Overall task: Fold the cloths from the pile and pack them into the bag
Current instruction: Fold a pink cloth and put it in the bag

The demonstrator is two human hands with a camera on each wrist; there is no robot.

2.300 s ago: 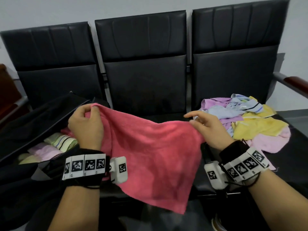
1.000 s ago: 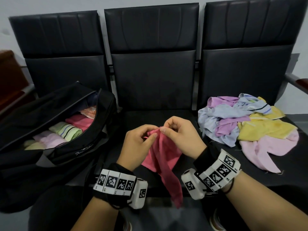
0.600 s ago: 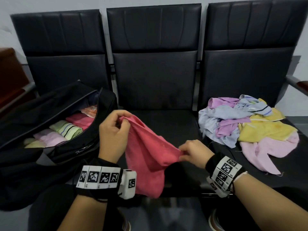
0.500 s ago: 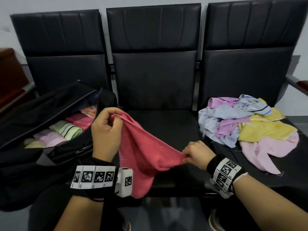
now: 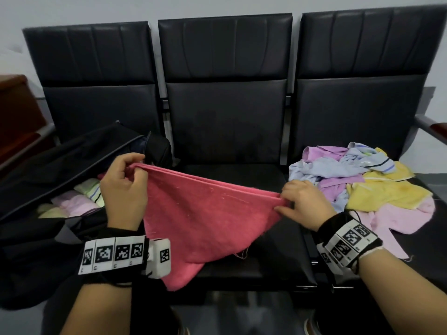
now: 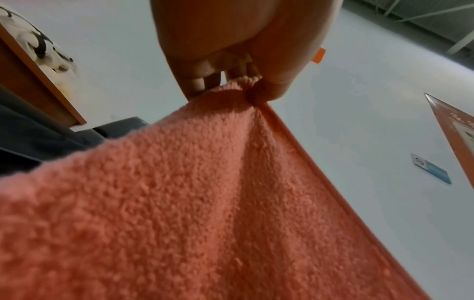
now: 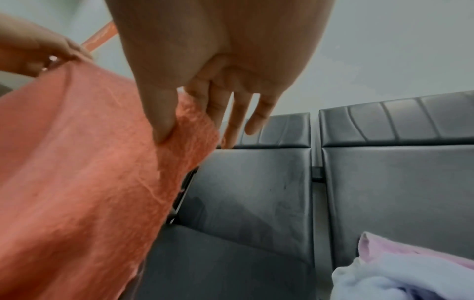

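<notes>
The person's got the pink towel (image 5: 203, 213) doubled over and stretched out above the middle seat (image 5: 232, 170). Left hand (image 5: 123, 187) has a pinch grip on one end, right hand (image 5: 303, 201) pinches the other. Open black bag (image 5: 60, 165) sits at 9 o'clock, cloth pile (image 5: 362, 180) at 3 o'clock.

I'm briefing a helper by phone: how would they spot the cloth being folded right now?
Find the row of three black seats. Over the middle one, the left hand and right hand stretch a coral-pink towel taut. It alone hangs in the air, doubled over.
</notes>
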